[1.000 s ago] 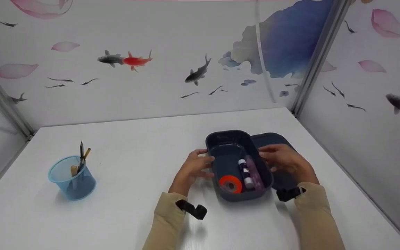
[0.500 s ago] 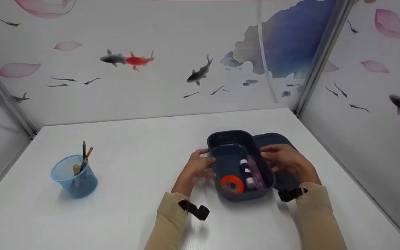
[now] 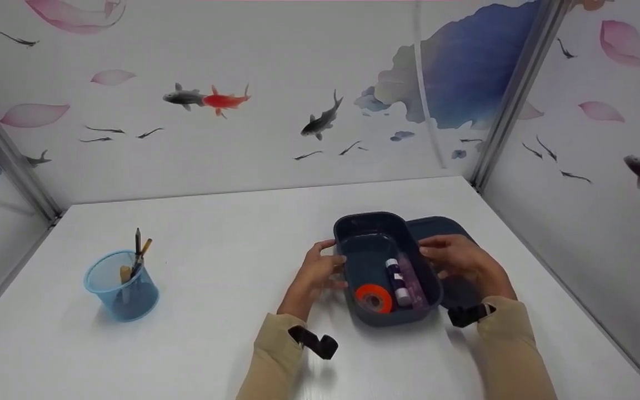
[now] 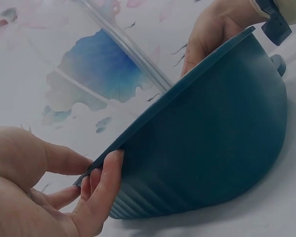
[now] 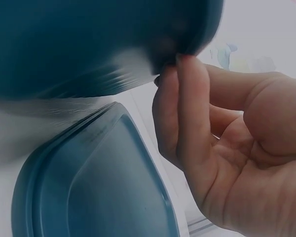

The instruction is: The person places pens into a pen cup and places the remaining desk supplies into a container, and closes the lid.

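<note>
A dark blue plastic box (image 3: pixel 367 250), with no lid on it, sits right of the table's middle. Inside lie an orange tape roll (image 3: pixel 374 299), a glue stick (image 3: pixel 398 282) with white ends, and a see-through purple item (image 3: pixel 413 280) of unclear kind. My left hand (image 3: pixel 319 272) pinches the box's left rim, thumb and fingers on either side of the wall in the left wrist view. On the opposite side my right hand (image 3: pixel 467 261) holds the box's edge with bent fingers; its thumb tip is hidden in the right wrist view.
The matching blue lid (image 5: pixel 123 182) lies flat on the table, partly behind the box and under my right hand. A light blue mesh pen cup (image 3: pixel 123 289) with pencils stands at the left. Printed panels (image 3: pixel 275 166) wall the table's back and right.
Both hands keep their hold on the box, and its contents lie as before. The whole scene shifts slightly rightward in the head view.
</note>
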### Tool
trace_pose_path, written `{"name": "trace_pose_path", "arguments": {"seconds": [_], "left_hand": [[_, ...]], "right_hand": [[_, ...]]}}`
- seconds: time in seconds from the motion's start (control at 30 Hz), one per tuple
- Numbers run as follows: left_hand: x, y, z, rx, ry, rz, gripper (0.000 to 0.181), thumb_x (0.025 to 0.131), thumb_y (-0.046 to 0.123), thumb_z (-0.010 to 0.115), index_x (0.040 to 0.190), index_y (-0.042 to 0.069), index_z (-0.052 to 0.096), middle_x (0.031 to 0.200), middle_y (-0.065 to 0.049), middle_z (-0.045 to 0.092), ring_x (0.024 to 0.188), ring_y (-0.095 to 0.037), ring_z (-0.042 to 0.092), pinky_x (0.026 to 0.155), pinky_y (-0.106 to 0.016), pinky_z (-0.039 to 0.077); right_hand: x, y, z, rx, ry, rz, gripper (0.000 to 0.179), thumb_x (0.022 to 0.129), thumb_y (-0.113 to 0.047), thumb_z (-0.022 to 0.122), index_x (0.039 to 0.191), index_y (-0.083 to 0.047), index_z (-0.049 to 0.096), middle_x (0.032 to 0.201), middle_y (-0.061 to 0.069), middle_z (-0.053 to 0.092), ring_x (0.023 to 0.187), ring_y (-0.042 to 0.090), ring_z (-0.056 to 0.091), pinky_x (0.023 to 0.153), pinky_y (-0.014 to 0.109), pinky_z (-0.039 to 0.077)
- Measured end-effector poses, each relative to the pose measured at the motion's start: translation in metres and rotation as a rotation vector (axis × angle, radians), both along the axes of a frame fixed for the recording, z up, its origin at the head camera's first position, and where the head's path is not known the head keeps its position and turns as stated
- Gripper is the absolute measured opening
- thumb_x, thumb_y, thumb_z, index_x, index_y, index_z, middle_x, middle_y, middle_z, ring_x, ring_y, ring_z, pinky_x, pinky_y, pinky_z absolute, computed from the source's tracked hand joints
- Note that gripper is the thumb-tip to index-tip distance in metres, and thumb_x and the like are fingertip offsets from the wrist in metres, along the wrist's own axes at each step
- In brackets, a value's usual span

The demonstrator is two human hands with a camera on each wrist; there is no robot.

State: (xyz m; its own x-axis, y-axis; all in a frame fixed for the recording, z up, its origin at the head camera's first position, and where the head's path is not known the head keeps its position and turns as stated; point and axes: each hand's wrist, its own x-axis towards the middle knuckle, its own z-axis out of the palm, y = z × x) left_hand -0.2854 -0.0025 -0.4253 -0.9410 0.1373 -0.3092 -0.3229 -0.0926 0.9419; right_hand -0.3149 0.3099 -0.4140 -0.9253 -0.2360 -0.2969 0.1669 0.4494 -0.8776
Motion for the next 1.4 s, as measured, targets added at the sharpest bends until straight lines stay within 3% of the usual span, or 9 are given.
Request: {"name": "trace_pose_path", "arguments": {"seconds": [0.3,0.43,0.77,1.0,1.4], "left_hand": [[0.0,-0.002,0.0,0.005,-0.013,-0.003,0.056,0.097,0.007,0.059,0.149,0.013,0.041,0.128,-0.021,0.062,0.113,-0.031,0.067,0.067,-0.033,0.064],[0.001,-0.004,-0.001,-0.008,-0.021,0.004,0.056,0.096,0.008,0.06,0.149,0.014,0.042,0.127,-0.019,0.063,0.111,-0.029,0.067,0.067,-0.032,0.064],[-0.001,-0.002,-0.002,-0.014,-0.009,0.014,0.056,0.096,0.007,0.06,0.149,0.013,0.043,0.125,-0.019,0.064,0.108,-0.028,0.068,0.065,-0.032,0.064],[-0.003,-0.002,-0.002,-0.015,0.001,0.009,0.056,0.096,0.007,0.059,0.149,0.011,0.042,0.126,-0.021,0.064,0.108,-0.029,0.069,0.068,-0.034,0.064],[0.002,0.0,0.001,-0.029,0.003,0.012,0.055,0.097,0.009,0.058,0.15,0.012,0.041,0.125,-0.019,0.065,0.107,-0.028,0.069,0.068,-0.034,0.064]], "right_hand": [[-0.001,0.005,0.005,0.057,0.028,0.031,0.06,0.098,-0.041,0.063,0.145,-0.007,0.051,0.124,0.012,0.065,0.099,0.021,0.064,0.078,0.034,0.06],[-0.002,0.015,0.008,0.034,0.063,0.042,0.061,0.098,-0.044,0.062,0.146,-0.009,0.051,0.12,0.009,0.06,0.099,0.021,0.059,0.079,0.033,0.06],[0.005,0.051,0.016,-0.067,0.185,0.002,0.06,0.101,-0.042,0.058,0.145,-0.002,0.049,0.116,-0.003,0.063,0.1,0.009,0.062,0.083,0.03,0.061],[0.011,0.07,0.023,0.005,0.258,-0.041,0.061,0.102,-0.043,0.055,0.147,-0.003,0.047,0.114,-0.014,0.063,0.103,0.004,0.063,0.083,0.026,0.061],[0.018,0.107,0.007,0.121,0.236,-0.059,0.068,0.1,-0.047,0.057,0.149,-0.003,0.044,0.145,0.021,0.05,0.109,0.009,0.066,0.086,0.027,0.061]]}}
